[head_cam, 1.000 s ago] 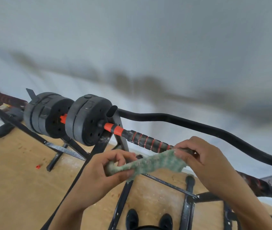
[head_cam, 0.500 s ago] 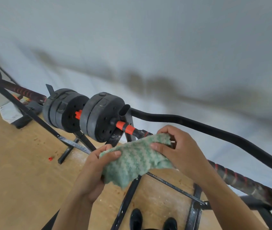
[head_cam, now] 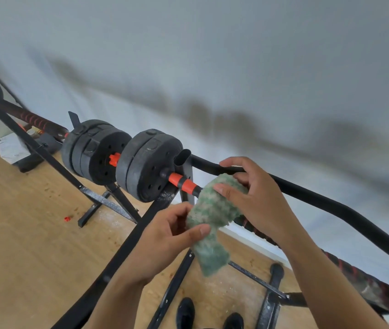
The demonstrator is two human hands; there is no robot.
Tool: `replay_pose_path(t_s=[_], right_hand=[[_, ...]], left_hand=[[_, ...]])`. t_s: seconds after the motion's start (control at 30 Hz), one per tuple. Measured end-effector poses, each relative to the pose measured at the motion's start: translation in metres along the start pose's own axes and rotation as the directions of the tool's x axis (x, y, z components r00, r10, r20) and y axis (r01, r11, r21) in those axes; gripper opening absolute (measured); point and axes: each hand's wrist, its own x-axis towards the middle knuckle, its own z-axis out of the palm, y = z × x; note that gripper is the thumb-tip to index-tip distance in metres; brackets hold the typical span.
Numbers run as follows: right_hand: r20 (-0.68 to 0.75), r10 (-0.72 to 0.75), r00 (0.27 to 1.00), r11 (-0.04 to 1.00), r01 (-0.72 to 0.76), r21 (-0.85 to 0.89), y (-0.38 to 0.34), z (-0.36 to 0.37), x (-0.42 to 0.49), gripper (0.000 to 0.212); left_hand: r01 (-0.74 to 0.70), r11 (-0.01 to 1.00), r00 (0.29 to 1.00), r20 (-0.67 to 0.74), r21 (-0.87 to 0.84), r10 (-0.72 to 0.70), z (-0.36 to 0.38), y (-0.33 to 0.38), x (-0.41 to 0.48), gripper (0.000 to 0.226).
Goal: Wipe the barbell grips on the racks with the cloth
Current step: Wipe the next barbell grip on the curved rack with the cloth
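A green and white cloth is draped over the near barbell's black and red ribbed grip, just right of its orange collar. My right hand holds the cloth's upper part against the bar. Lower down, my left hand pinches the cloth between thumb and fingers, and the cloth's loose end hangs below. Black weight plates sit on the bar's left end. A second barbell's ribbed grip lies on another rack at the far left.
A curved black bar runs behind my right hand. Black rack legs and braces cross the wooden floor. My shoes show at the bottom. A white box and a small red bit lie on the floor left.
The view has swung right and closer. The cloth, stretched between both hands a second ago, is now bunched over the bar near the orange collar, with my left hand lower on it.
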Motion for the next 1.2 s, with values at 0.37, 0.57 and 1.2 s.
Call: replay_pose_path(t_s=[0.37,0.57,1.2], right_hand=[[0.096,-0.052,0.994,0.994,0.061,-0.086,0.025,-0.001,0.005,0.020],[0.201,-0.043,0.979,0.999,0.046,-0.013,0.016,0.022,-0.003,0.052],[0.133,0.058,0.989,0.940,-0.010,-0.340,0.049,-0.012,0.005,0.043]], left_hand=[[-0.073,0.954,0.986,-0.123,0.290,0.113,-0.034,0.031,0.036,0.020],[-0.164,0.949,0.981,-0.053,0.269,0.184,-0.024,0.033,0.030,0.025],[0.098,0.863,0.908,-0.399,0.496,0.126,-0.034,0.005,0.046,0.016]])
